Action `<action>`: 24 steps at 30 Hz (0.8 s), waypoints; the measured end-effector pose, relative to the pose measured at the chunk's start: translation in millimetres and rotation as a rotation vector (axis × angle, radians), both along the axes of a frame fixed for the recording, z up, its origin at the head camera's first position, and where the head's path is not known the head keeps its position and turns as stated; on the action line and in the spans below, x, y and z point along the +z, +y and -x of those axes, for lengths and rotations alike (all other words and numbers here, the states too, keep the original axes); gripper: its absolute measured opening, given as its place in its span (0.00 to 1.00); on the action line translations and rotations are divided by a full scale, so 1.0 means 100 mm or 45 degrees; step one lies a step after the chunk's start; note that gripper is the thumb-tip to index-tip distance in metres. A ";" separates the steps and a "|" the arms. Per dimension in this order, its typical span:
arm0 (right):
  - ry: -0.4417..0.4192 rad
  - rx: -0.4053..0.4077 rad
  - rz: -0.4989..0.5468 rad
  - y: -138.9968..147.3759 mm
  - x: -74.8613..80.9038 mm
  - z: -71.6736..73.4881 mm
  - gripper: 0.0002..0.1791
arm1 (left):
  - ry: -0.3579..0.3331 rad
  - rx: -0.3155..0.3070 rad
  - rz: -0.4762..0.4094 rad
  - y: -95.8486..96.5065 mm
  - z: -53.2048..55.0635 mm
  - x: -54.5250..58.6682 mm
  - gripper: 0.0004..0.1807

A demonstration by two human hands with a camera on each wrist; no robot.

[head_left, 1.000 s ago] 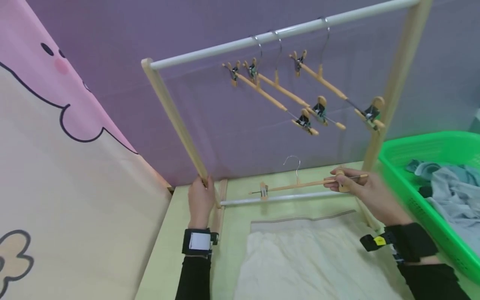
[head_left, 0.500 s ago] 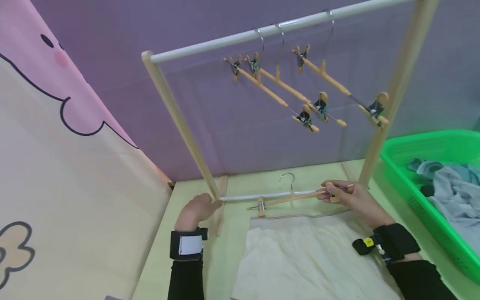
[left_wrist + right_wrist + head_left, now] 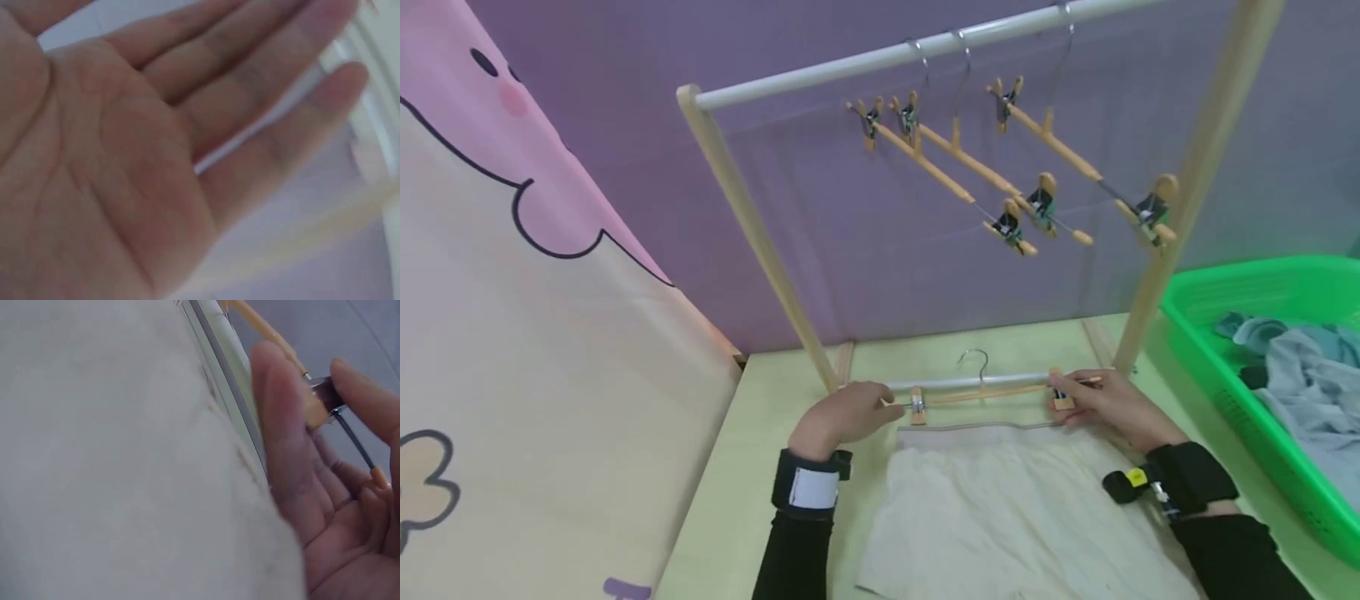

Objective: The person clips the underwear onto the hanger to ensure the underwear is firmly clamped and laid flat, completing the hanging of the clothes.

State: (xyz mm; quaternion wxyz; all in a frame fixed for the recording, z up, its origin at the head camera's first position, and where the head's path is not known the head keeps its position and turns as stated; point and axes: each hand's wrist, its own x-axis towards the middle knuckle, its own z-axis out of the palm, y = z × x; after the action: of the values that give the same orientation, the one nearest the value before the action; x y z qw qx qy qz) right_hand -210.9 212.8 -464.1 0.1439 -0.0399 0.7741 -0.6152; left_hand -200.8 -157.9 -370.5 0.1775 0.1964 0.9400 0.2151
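While your right hand [image 3: 1108,408] pinches the right clip [image 3: 1063,402] of the clip hanger [image 3: 958,397] just beyond the far edge of the cream cloth [image 3: 1000,508], your left hand [image 3: 844,414] is off that cloth's far-left corner, fingers straight and slightly spread beside the left clip [image 3: 918,407], contact unclear.

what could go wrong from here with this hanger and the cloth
The right hand grips the hanger by one clip, so the far end might tip unless steadied. The hook shows just above the lower white rail in the head view, so it could catch there. The cloth has a wavy top edge, so the clips might bite it unevenly.
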 end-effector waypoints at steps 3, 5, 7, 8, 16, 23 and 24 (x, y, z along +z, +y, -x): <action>-0.018 0.024 0.055 0.03 -0.01 -0.01 0.33 | -0.048 -0.190 -0.092 0.26 0.10 -0.03 0.19; -0.031 0.027 0.095 0.05 -0.03 -0.01 0.32 | -0.063 -0.304 -0.157 0.47 0.17 -0.07 0.19; -0.024 0.042 0.119 0.06 -0.04 -0.01 0.31 | -0.059 -0.366 -0.207 0.69 0.24 -0.12 0.20; -0.025 0.041 0.127 0.05 -0.04 -0.01 0.31 | -0.045 -0.377 -0.227 0.80 0.26 -0.15 0.19; -0.064 0.023 0.142 0.02 -0.06 0.01 0.34 | 0.063 -0.247 -0.377 1.52 0.38 -0.36 0.23; -0.003 0.062 0.105 0.06 0.01 0.00 0.21 | 0.014 -0.145 -0.456 1.87 0.49 -0.50 0.24; 0.013 0.078 0.110 0.07 0.02 0.00 0.20 | -0.014 -0.123 -0.463 1.90 0.51 -0.53 0.24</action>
State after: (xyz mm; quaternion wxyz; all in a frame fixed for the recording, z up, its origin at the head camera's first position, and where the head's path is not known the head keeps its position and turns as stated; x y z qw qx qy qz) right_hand -210.9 220.0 -462.4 0.1569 -0.0730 0.7461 -0.6430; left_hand -251.8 32.1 -423.3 0.1544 0.2689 0.8742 0.3737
